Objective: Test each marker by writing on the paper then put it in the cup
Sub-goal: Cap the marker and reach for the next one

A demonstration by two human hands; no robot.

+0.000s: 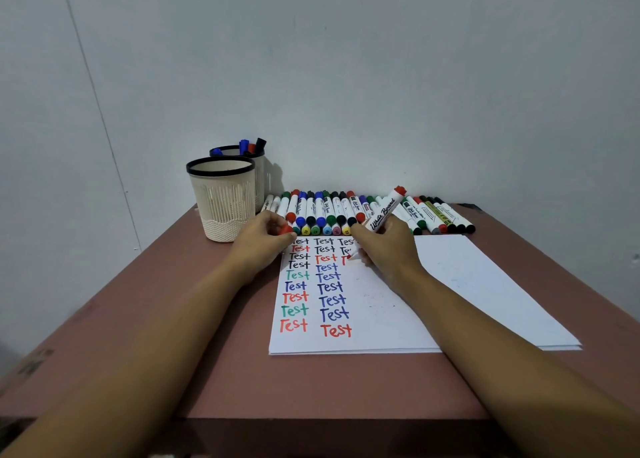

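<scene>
Right hand (384, 246) is gripping the red marker (381, 215), tip on the paper (450, 284) mid-word in the third column. Left hand (266, 236) pinches the red cap (286, 229). I'd keep strokes light, then recap firmly before the near cup (221, 201).

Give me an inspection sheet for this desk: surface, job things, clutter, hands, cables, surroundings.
Surface: brown table, with the paper lying flat on it.
Job's things: paper bears coloured "Test" rows; red marker tip on it; spare markers lined along the far edge; near cup shows no markers; far cup holds several.
Clutter: nothing seen.
Hands: left hand pinches the red cap; right hand grips the red marker.
Cables: nothing seen.
Surroundings: plain pale wall.
</scene>
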